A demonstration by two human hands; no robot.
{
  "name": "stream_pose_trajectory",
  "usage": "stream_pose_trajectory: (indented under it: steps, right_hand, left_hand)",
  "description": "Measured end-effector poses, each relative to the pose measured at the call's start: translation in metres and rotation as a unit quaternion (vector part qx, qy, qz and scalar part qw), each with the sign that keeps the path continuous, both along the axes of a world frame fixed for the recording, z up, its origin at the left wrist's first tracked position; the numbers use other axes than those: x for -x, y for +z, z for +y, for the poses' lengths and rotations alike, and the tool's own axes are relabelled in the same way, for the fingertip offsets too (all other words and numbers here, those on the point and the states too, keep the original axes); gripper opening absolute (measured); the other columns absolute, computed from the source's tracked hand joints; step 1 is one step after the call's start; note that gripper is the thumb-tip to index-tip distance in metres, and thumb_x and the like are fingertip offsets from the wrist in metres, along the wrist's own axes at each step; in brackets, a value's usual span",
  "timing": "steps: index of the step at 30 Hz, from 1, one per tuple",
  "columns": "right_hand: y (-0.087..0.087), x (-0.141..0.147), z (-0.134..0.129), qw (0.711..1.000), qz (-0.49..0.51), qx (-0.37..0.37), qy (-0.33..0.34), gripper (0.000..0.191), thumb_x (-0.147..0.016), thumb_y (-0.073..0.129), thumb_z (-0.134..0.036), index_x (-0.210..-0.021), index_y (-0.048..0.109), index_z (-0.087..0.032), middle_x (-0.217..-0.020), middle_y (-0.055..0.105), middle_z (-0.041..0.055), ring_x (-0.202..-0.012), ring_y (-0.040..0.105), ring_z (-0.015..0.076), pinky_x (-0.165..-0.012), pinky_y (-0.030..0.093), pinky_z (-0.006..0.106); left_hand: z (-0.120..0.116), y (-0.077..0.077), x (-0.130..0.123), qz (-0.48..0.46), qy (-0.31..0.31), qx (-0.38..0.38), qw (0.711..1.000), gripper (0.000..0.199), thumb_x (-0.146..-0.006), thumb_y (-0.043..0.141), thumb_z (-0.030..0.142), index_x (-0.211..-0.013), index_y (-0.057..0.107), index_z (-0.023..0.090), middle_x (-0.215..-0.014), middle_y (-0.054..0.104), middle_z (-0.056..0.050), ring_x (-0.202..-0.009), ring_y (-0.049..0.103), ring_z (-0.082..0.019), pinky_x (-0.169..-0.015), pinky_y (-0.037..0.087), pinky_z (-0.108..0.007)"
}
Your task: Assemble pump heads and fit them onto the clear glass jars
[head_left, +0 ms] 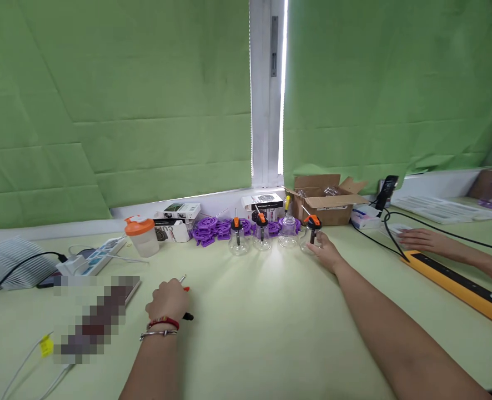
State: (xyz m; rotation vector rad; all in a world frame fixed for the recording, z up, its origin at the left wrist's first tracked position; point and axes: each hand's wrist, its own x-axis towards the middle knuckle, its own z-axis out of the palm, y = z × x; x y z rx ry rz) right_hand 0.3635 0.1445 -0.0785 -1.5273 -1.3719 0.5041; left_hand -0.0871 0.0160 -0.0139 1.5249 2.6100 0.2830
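My right hand [326,253] reaches across the table, its fingers closed around a small clear glass bottle [304,243] with a black-and-orange top [313,222]. A thin metal rod slants up from that top. Closer to me on the left, my left hand [169,300] is closed on a piece with a thin metal rod, an orange-red part and a black end [188,316]; the fingers hide most of it. Left of my right hand stand a clear glass bottle without such a top [288,236] and two topped bottles, one [262,239] beside the other [238,241].
Purple plastic parts [212,229] lie behind the bottles, near printed boxes [173,230] and an open carton [327,208]. An orange-lidded cup [142,239] and power strip [104,256] stand left. Right, a co-worker's hand [421,239] rests beyond an orange-and-black bar [458,283] and cables.
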Motion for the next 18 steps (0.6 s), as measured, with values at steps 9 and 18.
stream_pose_trajectory:
  steps: [9, 18]
  right_hand:
    - [0.006, 0.004, -0.002, 0.981, -0.153, -0.074, -0.092, 0.083, -0.069, 0.06, -0.047, -0.136, 0.029, -0.01, -0.138, 0.037, 0.0222, -0.127, 0.034, 0.0358, -0.103, 0.03, 0.045]
    - [0.028, 0.071, -0.013, 0.963, -0.254, -0.058, -0.063, 0.071, -0.08, 0.048, -0.05, -0.138, 0.025, -0.017, -0.14, 0.036, 0.0173, -0.113, 0.051, 0.033, -0.079, 0.046, 0.041]
  left_hand:
    - [-0.001, 0.002, -0.034, 0.01, -0.1, -0.001, 0.995, 0.022, -0.077, 0.045, 0.034, -0.085, 0.057, 0.018, -0.095, 0.063, -0.017, -0.092, 0.058, -0.033, -0.063, 0.043, -0.038]
    - [-0.005, 0.009, -0.006, -0.102, -0.054, 0.0, 0.993, 0.056, -0.07, 0.038, 0.071, -0.081, 0.054, 0.019, -0.086, 0.066, -0.014, -0.08, 0.062, -0.032, -0.06, 0.041, -0.036]
